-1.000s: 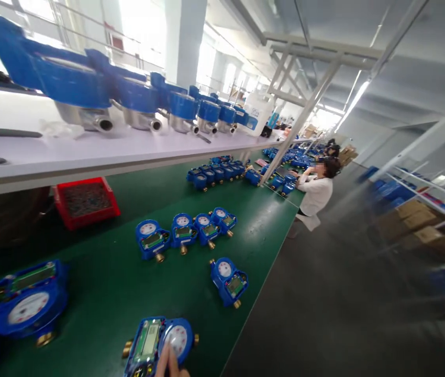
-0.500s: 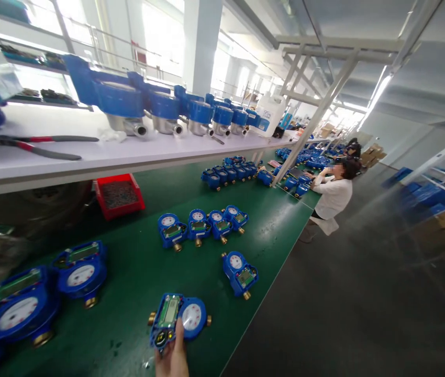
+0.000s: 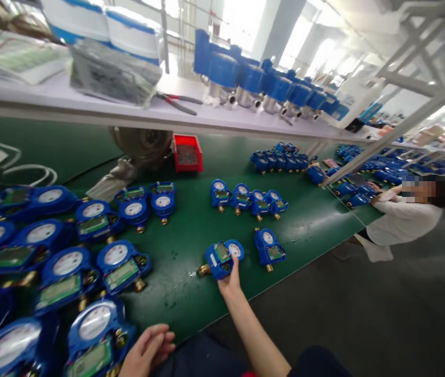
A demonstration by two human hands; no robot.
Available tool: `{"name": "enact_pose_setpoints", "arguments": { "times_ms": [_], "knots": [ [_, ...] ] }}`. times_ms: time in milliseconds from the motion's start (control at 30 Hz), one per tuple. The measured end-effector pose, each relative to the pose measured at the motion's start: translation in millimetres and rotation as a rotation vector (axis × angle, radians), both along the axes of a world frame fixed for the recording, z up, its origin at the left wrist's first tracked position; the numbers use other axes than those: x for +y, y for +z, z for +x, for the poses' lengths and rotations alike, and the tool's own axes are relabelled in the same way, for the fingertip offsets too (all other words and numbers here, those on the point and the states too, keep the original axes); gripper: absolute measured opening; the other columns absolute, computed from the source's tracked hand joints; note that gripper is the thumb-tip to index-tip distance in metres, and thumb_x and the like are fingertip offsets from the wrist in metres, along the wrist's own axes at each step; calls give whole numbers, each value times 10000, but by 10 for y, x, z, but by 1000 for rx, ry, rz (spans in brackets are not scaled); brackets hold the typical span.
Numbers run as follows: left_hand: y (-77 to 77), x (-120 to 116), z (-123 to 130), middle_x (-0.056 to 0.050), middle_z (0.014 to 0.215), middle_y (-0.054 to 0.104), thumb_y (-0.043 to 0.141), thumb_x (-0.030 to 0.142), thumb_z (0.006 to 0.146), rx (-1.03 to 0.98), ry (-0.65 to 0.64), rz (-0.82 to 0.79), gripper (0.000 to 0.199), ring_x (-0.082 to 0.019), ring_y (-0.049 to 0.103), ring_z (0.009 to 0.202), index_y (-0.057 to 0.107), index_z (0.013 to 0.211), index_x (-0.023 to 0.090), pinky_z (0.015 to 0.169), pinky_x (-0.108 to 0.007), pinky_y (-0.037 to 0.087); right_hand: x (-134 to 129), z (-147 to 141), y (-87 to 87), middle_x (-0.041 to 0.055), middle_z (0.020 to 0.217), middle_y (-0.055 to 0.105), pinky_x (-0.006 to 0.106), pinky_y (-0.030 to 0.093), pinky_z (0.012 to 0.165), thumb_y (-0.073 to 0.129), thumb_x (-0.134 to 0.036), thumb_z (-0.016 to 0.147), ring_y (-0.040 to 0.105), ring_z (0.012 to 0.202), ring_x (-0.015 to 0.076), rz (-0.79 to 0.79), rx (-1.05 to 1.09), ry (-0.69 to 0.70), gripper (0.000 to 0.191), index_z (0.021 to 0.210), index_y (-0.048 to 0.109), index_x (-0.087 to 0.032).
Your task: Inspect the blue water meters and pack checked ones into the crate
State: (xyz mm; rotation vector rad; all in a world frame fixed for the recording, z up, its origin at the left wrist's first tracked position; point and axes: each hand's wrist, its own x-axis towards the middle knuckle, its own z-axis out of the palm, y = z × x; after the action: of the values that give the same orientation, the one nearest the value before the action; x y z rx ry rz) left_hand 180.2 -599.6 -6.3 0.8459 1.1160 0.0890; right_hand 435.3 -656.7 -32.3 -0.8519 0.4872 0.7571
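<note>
My right hand (image 3: 231, 277) is closed on a blue water meter (image 3: 219, 262), thumb on top near its round white dial. The meter is held at or just above the green bench; whether it touches cannot be told. Its green circuit board and display lie exposed, and a brass fitting points left. Just right of it sits another blue meter (image 3: 273, 252). My left hand (image 3: 149, 345) is by the front edge at lower left, fingers loosely curled, thumb apart, holding nothing. Beside it lies a blue meter (image 3: 96, 327) with a dial and display.
Several more open meters (image 3: 65, 262) crowd the left. A short row of meters (image 3: 242, 196) stands farther back. A red bin (image 3: 188, 155) of small parts sits under the white shelf (image 3: 222, 119), which bears pliers (image 3: 179, 102) and blue-topped metal bodies. A seated person (image 3: 407, 220) works at right.
The view has swung left and down, so the bench things appear farther right. My right hand still holds the meter, now turned differently. My left hand has come into view.
</note>
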Motion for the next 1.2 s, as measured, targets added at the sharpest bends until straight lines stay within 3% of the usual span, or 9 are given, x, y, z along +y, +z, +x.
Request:
{"name": "enact_pose_setpoints", "arguments": {
  "times_ms": [133, 300, 433, 567, 700, 867, 1033, 1200],
  "knots": [
    [-68, -38, -123, -85, 856, 723, 715, 555, 595, -53, 79, -18, 530, -213, 677, 750, 600, 934, 165, 679, -291, 518, -26, 133, 466, 120, 1248, 582, 530, 482, 887, 520, -568, 759, 451, 1246, 338, 99, 294, 201, 606, 1229, 488, -187],
    [41, -72, -121, -79, 881, 713, 684, 508, 669, -101, 110, -4, 464, -188, 665, 758, 591, 962, 161, 678, -270, 502, -36, 145, 941, 201, 1355, 466, 554, 483, 891, 442, -568, 785, 393, 1286, 367, 238, 398, 270, 643, 1252, 457, -127],
    [118, -60, -128, -66, 851, 702, 671, 484, 692, -146, 152, -6, 420, -177, 655, 730, 583, 947, 161, 676, -276, 498, -24, 100, 1167, 210, 1346, 473, 541, 472, 928, 399, -491, 833, 388, 1297, 348, 223, 411, 300, 602, 1288, 413, -97],
    [153, -67, -158, -58, 841, 694, 654, 456, 714, -163, 202, 16, 378, -164, 649, 713, 577, 941, 164, 664, -268, 489, -15, 65, 1259, 209, 1304, 520, 518, 466, 945, 370, -497, 853, 412, 1286, 327, 189, 386, 386, 600, 1294, 408, -91],
    [189, -89, -160, -52, 811, 687, 634, 439, 717, -150, 224, 39, 342, -152, 643, 678, 571, 912, 165, 634, -256, 474, -24, 32, 1156, 168, 1227, 600, 476, 457, 961, 435, -565, 821, 500, 1214, 292, 180, 260, 587, 637, 1272, 461, -116],
    [183, -100, -177, -41, 776, 670, 572, 419, 734, -105, 211, 69, 297, -142, 627, 639, 540, 878, 162, 603, -251, 439, 69, -14, 688, 78, 1012, 711, 418, 493, 905, 599, -415, 796, 648, 981, 246, -76, -5, 825, 454, 1177, 561, -170],
    [108, -123, -299, -27, 742, 658, 533, 417, 739, -98, 171, 120, 274, -146, 611, 622, 523, 860, 171, 588, -256, 408, 299, -94, 188, 108, 900, 724, 377, 500, 859, 659, -402, 746, 679, 810, 222, -206, -96, 1329, 411, 1029, 635, -104],
    [70, -112, -426, -38, 754, 660, 507, 416, 749, -61, 156, 136, 273, -166, 614, 649, 517, 871, 172, 608, -273, 406, 563, -259, -35, 97, 944, 717, 367, 488, 863, 727, -371, 672, 663, 869, 219, -183, -210, 1702, 442, 1030, 642, -125]
  ]
}}
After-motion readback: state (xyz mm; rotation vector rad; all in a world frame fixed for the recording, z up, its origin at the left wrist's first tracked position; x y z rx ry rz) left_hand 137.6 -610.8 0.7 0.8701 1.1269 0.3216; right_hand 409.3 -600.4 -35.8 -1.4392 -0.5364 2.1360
